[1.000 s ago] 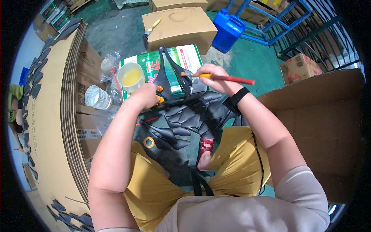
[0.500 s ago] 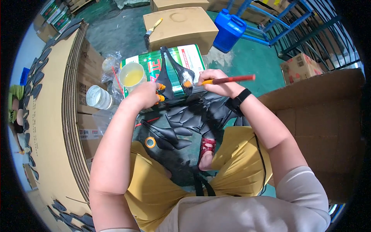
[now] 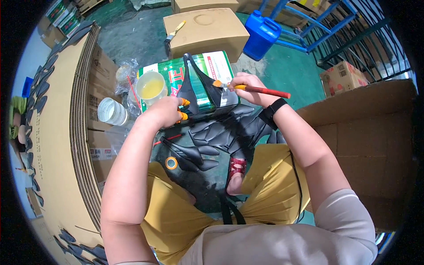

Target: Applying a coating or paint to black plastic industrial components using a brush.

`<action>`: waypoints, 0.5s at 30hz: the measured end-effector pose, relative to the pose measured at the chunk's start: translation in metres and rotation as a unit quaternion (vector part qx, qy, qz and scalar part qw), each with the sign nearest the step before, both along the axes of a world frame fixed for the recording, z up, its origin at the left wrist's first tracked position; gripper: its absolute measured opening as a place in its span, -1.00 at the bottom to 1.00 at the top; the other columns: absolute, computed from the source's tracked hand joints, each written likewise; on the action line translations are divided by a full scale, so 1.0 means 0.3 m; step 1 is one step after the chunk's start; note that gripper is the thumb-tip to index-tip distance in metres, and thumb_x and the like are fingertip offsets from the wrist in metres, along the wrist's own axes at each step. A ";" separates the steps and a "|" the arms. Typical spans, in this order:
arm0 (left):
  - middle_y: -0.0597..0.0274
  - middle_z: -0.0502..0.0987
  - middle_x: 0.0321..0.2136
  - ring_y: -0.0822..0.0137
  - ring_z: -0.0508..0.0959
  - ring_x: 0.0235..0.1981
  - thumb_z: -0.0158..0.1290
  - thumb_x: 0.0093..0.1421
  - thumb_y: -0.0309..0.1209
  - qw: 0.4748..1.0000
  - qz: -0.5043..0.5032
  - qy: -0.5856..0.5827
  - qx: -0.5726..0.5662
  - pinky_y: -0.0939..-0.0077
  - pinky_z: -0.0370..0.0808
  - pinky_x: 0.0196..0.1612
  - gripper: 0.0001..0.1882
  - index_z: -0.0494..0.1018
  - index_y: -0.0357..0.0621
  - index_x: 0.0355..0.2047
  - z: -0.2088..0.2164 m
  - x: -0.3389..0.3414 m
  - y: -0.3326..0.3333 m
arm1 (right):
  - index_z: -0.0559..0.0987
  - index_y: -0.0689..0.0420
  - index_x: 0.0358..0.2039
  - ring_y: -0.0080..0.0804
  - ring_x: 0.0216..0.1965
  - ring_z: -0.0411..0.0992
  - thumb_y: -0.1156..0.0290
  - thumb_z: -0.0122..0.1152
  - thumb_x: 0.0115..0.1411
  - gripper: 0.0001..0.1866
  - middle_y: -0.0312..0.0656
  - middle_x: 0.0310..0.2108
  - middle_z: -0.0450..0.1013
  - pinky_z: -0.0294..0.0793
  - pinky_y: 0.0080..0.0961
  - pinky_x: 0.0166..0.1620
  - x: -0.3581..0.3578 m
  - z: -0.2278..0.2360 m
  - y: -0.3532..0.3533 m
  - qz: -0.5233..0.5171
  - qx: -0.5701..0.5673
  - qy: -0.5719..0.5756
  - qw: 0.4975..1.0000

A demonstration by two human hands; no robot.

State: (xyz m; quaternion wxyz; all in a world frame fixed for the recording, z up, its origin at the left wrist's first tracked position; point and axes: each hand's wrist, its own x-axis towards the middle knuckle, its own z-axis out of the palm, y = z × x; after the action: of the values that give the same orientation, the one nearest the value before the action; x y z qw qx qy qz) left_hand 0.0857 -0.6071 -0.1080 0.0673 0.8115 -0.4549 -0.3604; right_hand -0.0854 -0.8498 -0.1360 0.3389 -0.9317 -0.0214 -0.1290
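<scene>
A black V-shaped piece [image 3: 187, 90] with two wide, smooth lobes lies on a green and white printed box. My right hand [image 3: 248, 85] grips a paintbrush [image 3: 265, 91] with a red and yellow handle. Its orange bristles touch the upper side of the right lobe. At the lower edge of the left lobe is my left hand [image 3: 165, 111], orange covers on its thumb and finger, pinching the piece's rim. Beside that hand stands a white cup [image 3: 150, 98] holding yellowish liquid.
Several black pieces [image 3: 216, 132] lie below the printed box [image 3: 223, 70], near an orange tape roll [image 3: 171, 163]. Stacked white cups [image 3: 112, 111] stand left. Another brush [image 3: 176, 31] rests on a cardboard box [image 3: 207, 35]; a blue jerrycan [image 3: 261, 35] is behind. An open carton [image 3: 366, 145] flanks my right.
The brush has moved up the right lobe, away from me, and its handle has tilted more. My right hand shifted slightly with it, while my left hand has stayed nearly in place.
</scene>
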 end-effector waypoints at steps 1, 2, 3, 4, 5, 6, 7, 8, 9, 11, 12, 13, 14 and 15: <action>-0.07 0.53 -0.25 0.06 0.52 -0.18 0.10 0.01 -0.43 1.000 0.001 0.000 0.000 0.30 0.44 -0.12 -0.54 0.40 -0.13 -0.02 -0.003 0.004 0.005 | 0.54 0.16 -0.45 -0.16 -0.30 0.41 0.48 0.05 -0.10 -0.84 -0.09 -0.43 0.44 0.40 -0.34 -0.20 -0.012 0.018 -0.005 0.002 -0.003 0.034 0.999; -0.07 0.53 -0.24 0.06 0.52 -0.18 0.09 0.01 -0.43 1.000 0.001 0.005 -0.004 0.30 0.44 -0.12 -0.54 0.40 -0.13 -0.02 -0.005 0.007 0.010 | 0.54 0.16 -0.46 -0.18 -0.31 0.41 0.48 0.05 -0.10 -0.84 -0.10 -0.43 0.44 0.40 -0.35 -0.20 -0.020 0.034 -0.010 0.004 -0.007 0.069 0.998; -0.08 0.52 -0.24 0.06 0.52 -0.17 0.08 0.02 -0.43 1.000 0.001 0.009 -0.007 0.30 0.44 -0.11 -0.55 0.40 -0.13 -0.01 -0.007 0.010 0.014 | 0.54 0.16 -0.46 -0.18 -0.31 0.41 0.48 0.05 -0.10 -0.84 -0.10 -0.43 0.44 0.40 -0.35 -0.20 -0.022 0.043 -0.016 0.005 -0.007 0.069 0.998; -0.08 0.52 -0.24 0.06 0.52 -0.17 0.08 0.02 -0.43 1.000 0.001 0.010 -0.007 0.30 0.44 -0.11 -0.55 0.40 -0.13 -0.01 -0.003 0.010 0.014 | 0.55 0.16 -0.46 -0.18 -0.32 0.41 0.48 0.05 -0.11 -0.84 -0.10 -0.43 0.44 0.40 -0.36 -0.22 -0.025 0.056 -0.022 -0.002 0.009 0.073 0.997; -0.08 0.52 -0.23 0.06 0.51 -0.16 0.08 0.02 -0.42 1.000 -0.006 0.002 -0.004 0.30 0.44 -0.10 -0.55 0.40 -0.14 -0.02 0.002 0.009 0.014 | 0.55 0.16 -0.46 -0.19 -0.33 0.41 0.48 0.05 -0.11 -0.83 -0.11 -0.44 0.44 0.40 -0.37 -0.23 -0.026 0.067 -0.025 -0.009 0.025 0.076 0.997; -0.09 0.51 -0.22 0.05 0.51 -0.16 0.07 0.03 -0.42 1.000 -0.012 -0.005 0.000 0.29 0.43 -0.10 -0.55 0.40 -0.15 -0.02 0.006 0.008 0.014 | 0.55 0.17 -0.45 -0.20 -0.33 0.40 0.49 0.05 -0.11 -0.83 -0.11 -0.44 0.43 0.39 -0.40 -0.25 -0.021 0.072 -0.020 -0.028 0.025 0.059 0.998; -0.09 0.51 -0.22 0.05 0.51 -0.16 0.07 0.03 -0.42 1.000 -0.013 -0.005 0.000 0.29 0.43 -0.10 -0.55 0.40 -0.15 -0.02 0.003 0.007 0.013 | 0.55 0.17 -0.45 -0.20 -0.33 0.40 0.49 0.05 -0.11 -0.83 -0.11 -0.44 0.43 0.39 -0.40 -0.25 -0.010 0.077 -0.008 -0.028 0.025 0.059 0.998; -0.06 0.53 -0.29 0.10 0.54 -0.26 0.04 0.01 -0.49 1.000 -0.012 -0.011 -0.010 0.33 0.46 -0.19 -0.56 0.40 -0.20 -0.04 -0.001 0.006 0.013 | 0.54 0.19 -0.45 -0.23 -0.33 0.39 0.48 0.03 -0.09 -0.83 -0.13 -0.45 0.42 0.38 -0.41 -0.24 0.005 0.081 0.008 -0.050 0.039 0.039 0.997; -0.03 0.55 -0.36 0.15 0.58 -0.37 0.02 -0.01 -0.55 1.000 -0.012 -0.016 -0.020 0.36 0.48 -0.28 -0.57 0.40 -0.25 -0.06 -0.006 0.005 0.014 | 0.53 0.21 -0.45 -0.25 -0.32 0.38 0.47 0.02 -0.06 -0.83 -0.15 -0.46 0.41 0.37 -0.42 -0.22 0.021 0.080 0.023 -0.072 0.054 0.018 0.996; -0.03 0.55 -0.36 0.15 0.57 -0.36 0.01 -0.02 -0.56 0.999 -0.016 -0.020 -0.025 0.36 0.48 -0.27 -0.57 0.40 -0.25 -0.06 -0.009 -0.001 0.011 | 0.54 0.18 -0.43 -0.17 -0.31 0.41 0.53 0.06 -0.08 -0.84 -0.11 -0.43 0.42 0.42 -0.39 -0.20 0.050 0.032 0.033 -0.037 0.029 -0.043 0.998; -0.04 0.55 -0.36 0.15 0.57 -0.34 0.01 -0.02 -0.56 0.999 -0.017 -0.023 -0.030 0.36 0.48 -0.27 -0.57 0.40 -0.25 -0.06 -0.009 -0.002 0.010 | 0.53 0.18 -0.42 -0.15 -0.30 0.42 0.52 0.06 -0.08 -0.84 -0.09 -0.42 0.42 0.42 -0.38 -0.20 0.050 0.018 0.036 -0.016 0.006 -0.046 0.999; -0.04 0.55 -0.36 0.15 0.57 -0.34 0.01 -0.02 -0.56 0.999 -0.018 -0.023 -0.030 0.36 0.48 -0.27 -0.57 0.40 -0.25 -0.06 -0.005 -0.002 0.008 | 0.53 0.18 -0.41 -0.13 -0.30 0.42 0.52 0.07 -0.08 -0.84 -0.07 -0.42 0.43 0.42 -0.37 -0.20 0.047 0.005 0.042 0.005 -0.016 -0.049 0.999; -0.05 0.53 -0.28 0.10 0.54 -0.25 0.04 0.00 -0.49 1.000 -0.017 -0.018 -0.011 0.33 0.46 -0.18 -0.56 0.40 -0.21 -0.04 0.002 -0.003 0.005 | 0.52 0.18 -0.44 -0.11 -0.29 0.41 0.51 0.09 -0.10 -0.85 -0.06 -0.40 0.44 0.42 -0.32 -0.19 0.040 -0.004 0.042 0.008 -0.024 -0.029 0.999; -0.07 0.52 -0.21 0.06 0.51 -0.15 0.06 0.02 -0.43 1.000 -0.015 -0.012 0.009 0.31 0.43 -0.09 -0.55 0.39 -0.18 -0.03 0.004 -0.003 0.003 | 0.52 0.18 -0.44 -0.11 -0.29 0.41 0.51 0.09 -0.10 -0.85 -0.06 -0.40 0.44 0.42 -0.32 -0.19 0.028 -0.005 0.031 0.006 -0.024 -0.029 0.999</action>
State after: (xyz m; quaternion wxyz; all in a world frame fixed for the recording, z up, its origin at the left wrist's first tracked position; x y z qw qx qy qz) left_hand 0.0846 -0.6063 -0.1067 0.0491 0.8095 -0.4648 -0.3554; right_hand -0.0768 -0.8407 -0.1374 0.3161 -0.9354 -0.0402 -0.1532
